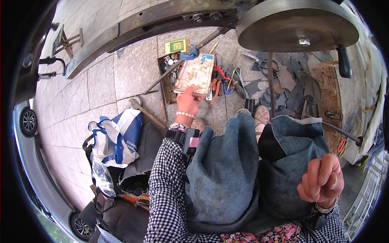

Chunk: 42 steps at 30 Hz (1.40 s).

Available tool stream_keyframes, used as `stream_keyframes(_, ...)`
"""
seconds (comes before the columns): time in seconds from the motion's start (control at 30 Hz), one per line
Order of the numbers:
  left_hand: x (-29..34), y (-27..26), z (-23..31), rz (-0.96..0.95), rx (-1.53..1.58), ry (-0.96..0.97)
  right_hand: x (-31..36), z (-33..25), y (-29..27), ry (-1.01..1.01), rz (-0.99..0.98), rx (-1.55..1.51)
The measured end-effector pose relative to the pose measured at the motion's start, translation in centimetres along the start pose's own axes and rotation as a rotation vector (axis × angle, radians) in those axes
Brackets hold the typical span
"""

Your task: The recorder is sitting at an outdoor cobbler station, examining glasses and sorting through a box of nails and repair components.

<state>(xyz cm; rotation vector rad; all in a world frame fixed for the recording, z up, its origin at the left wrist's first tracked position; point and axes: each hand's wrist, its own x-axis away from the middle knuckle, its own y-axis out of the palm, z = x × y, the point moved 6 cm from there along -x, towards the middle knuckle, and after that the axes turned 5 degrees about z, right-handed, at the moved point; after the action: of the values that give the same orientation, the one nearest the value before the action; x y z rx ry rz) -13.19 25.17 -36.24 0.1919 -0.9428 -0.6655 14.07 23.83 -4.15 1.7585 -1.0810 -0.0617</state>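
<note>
From the left side of the wearer's head, everything is being watched through a wide fisheye, tipped steeply down: the lap (223,178) is caught near, left hand (188,103) and right hand (322,180) close in, paving (101,77) far, a car (38,170) bowed along the left rim.

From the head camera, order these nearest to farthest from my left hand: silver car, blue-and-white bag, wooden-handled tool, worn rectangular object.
1. Worn rectangular object: gripped by your left hand.
2. Wooden-handled tool: just left.
3. Blue-and-white bag: farther left.
4. Silver car: picture's left side.
</note>
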Motion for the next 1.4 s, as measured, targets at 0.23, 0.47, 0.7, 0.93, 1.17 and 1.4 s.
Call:
stream_keyframes(0.23, -0.8, 0.0, -3.4, -0.023, 0.2, -0.241, 0.3, 0.1, 0.2, -0.004, -0.021, 0.013)
stream_keyframes(0.47, 0.9, -2.6, -7.9, 0.012, -0.07, -0.366, -0.3, 0.2, 0.2, -0.024, 0.037, 0.132)
stream_keyframes(0.7, 4.9, -0.9, -2.0, 0.132, -0.534, -0.493, -1.0, 0.3, 0.3, -0.112, 0.147, 0.243)
stream_keyframes(0.93, 21.5, 14.3, 12.3, -0.958, -0.7, 0.771, -1.3, 1.1, 0.3, -0.063, 0.17, 0.236)
stream_keyframes(1.17, 32.3, 17.8, 9.4, -0.904, -1.042, 1.549, -2.0, 2.9, 1.3, 0.061, 0.124, 0.084)
stream_keyframes(1.4, 31.5, 18.2, 8.3, -1.031, -1.086, 1.436, -2.1, 3.2, 1.5, 0.072, 0.164, 0.107)
